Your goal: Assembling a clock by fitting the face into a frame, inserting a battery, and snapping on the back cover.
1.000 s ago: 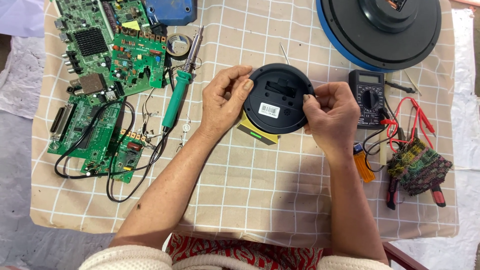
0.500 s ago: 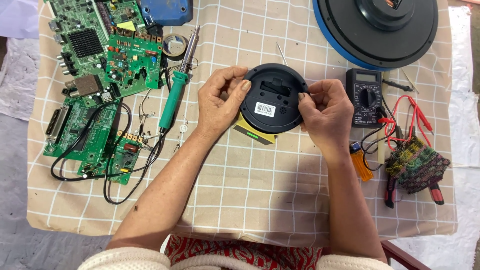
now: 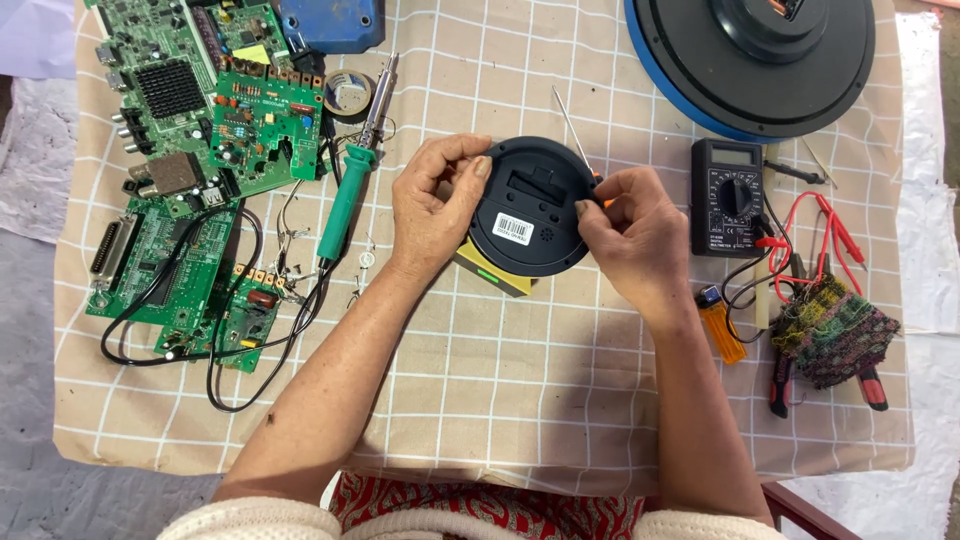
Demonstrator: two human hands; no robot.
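A round black disc-shaped device [image 3: 530, 205] with a white barcode sticker lies back-up over a small yellow block [image 3: 497, 274] in the middle of the checked cloth. My left hand [image 3: 430, 205] grips its left rim, thumb and fingers curled over the top edge. My right hand [image 3: 635, 235] rests against its right rim and holds a thin screwdriver [image 3: 572, 128]. A bit of the tool's orange handle shows between the fingers, and the metal shaft points up and to the left.
Green circuit boards [image 3: 200, 110] with black cables fill the left. A green-handled soldering iron [image 3: 345, 205] lies beside them. A black multimeter [image 3: 727, 197], an orange lighter [image 3: 720, 325], red-handled pliers under a woven cloth [image 3: 835, 330] sit right. A big black-and-blue round unit [image 3: 750, 50] is behind.
Both hands and the black disc have stayed together near the centre. My right hand's fingers have slid from the disc's top right down to its right edge.
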